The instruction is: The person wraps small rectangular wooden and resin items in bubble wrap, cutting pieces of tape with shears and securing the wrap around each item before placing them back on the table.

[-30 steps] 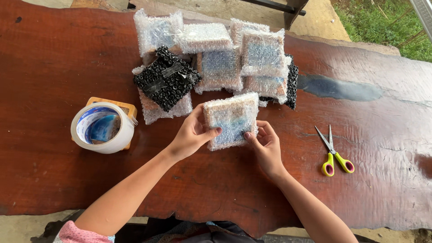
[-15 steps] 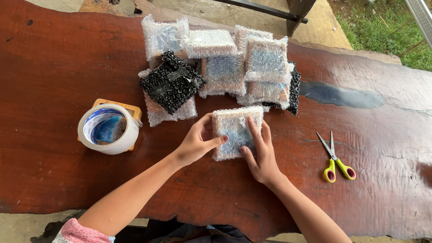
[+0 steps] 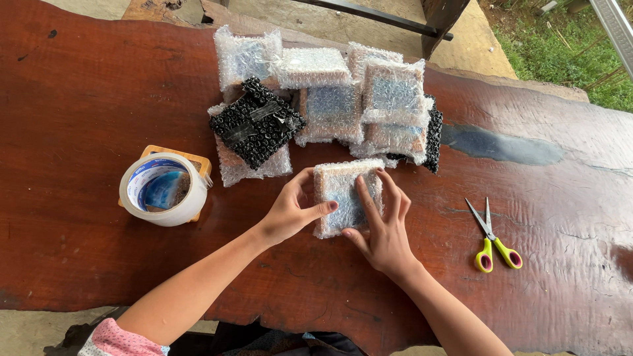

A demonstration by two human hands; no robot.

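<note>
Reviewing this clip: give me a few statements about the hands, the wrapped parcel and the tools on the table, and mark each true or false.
1. Both hands touch one bubble-wrapped parcel lying on the wooden table. True: the left hand grips its left edge, and the right hand lies flat on top.
2. The scissors are in the right hand. False: they lie on the table to the right of that hand, untouched.
3. The tape roll sits to the left of the left hand. True.
4. Every parcel in the pile is wrapped in clear bubble wrap. False: a black-wrapped parcel lies on the pile.
5. The held parcel rests on top of the pile. False: it lies on the table in front of it.
</note>
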